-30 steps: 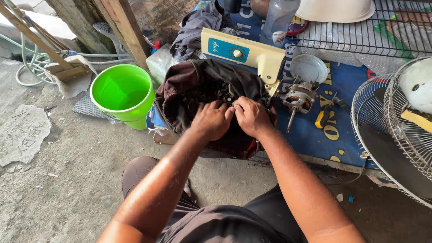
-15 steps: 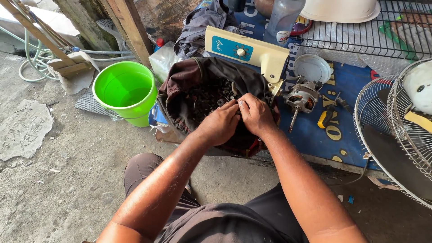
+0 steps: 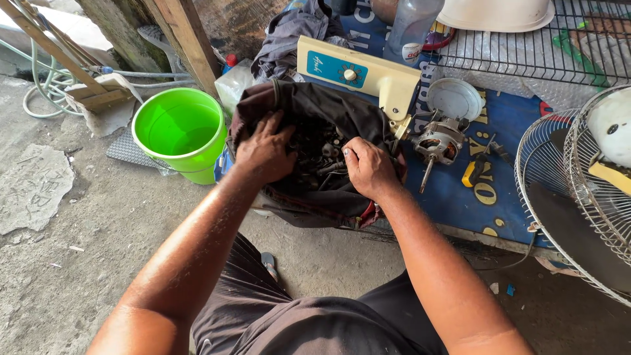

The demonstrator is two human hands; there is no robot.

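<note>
Since a moment ago my left hand has parted from my right hand and moved left, its fingers spread flat on the dark bag of metal parts, while my right fingers curl shut, knuckles up, over its near rim.

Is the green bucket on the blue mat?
No, the green bucket stands on the bare concrete floor, left of the dark bag and off the blue mat.
</note>
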